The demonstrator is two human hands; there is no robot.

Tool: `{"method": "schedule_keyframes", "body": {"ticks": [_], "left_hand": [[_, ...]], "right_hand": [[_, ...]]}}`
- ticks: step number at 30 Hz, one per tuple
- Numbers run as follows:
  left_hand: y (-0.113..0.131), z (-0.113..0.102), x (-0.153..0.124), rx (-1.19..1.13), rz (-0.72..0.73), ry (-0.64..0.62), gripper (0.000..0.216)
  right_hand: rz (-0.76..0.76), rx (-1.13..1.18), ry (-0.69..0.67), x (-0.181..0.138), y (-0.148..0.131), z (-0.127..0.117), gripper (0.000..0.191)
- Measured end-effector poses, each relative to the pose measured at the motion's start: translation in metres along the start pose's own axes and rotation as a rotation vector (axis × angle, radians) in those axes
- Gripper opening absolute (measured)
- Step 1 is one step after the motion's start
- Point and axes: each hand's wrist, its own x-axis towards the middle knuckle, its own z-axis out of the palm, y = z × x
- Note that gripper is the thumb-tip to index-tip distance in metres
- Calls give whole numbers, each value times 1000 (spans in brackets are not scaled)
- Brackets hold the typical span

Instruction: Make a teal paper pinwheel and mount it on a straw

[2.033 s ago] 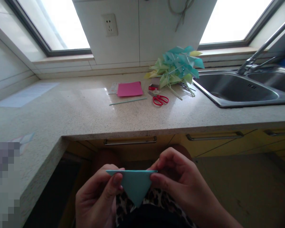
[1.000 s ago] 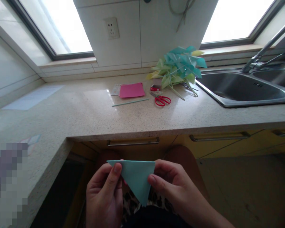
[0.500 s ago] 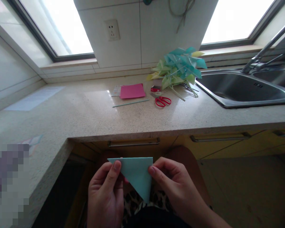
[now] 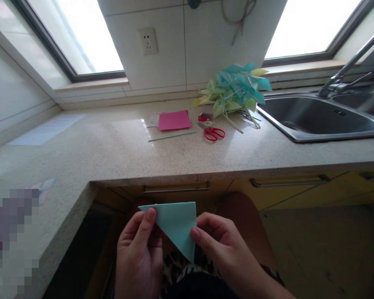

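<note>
A light-blue sheet of paper [image 4: 177,224], folded into a triangle, is held between my two hands above my lap. My left hand [image 4: 142,245] pinches its upper left corner, thumb on the near face and fingers behind. Along the right edge, about halfway down, my right hand [image 4: 220,243] grips the paper between thumb and fingers. The triangle's lower tip points down. Fingers behind the paper are partly hidden.
On the counter [image 4: 118,153] lie pink paper [image 4: 174,120], a thin stick [image 4: 172,136], red-handled scissors [image 4: 214,133], a small red box [image 4: 205,117] and a pile of paper pinwheels [image 4: 237,89]. A steel sink [image 4: 330,114] is at right. The counter edge [image 4: 168,176] runs beyond my hands.
My right hand has slid down the paper's right edge. The folded paper has shifted slightly left and up on its right side, while my left hand still pinches the corner.
</note>
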Motion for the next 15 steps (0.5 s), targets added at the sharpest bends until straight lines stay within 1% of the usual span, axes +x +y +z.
{"method": "schedule_keyframes", "body": {"ticks": [4,8,15], "left_hand": [[-1,0,1,-29,23,10,40],[-2,1,3,-59,28,-26,36],[-6,3,2,-77,47,-32,35]], "right_hand": [[-16,-48,48,1,1,0,39],[-36,-92,84,3,0,1,40],[-63,-108,133,4,2,0,44]]}}
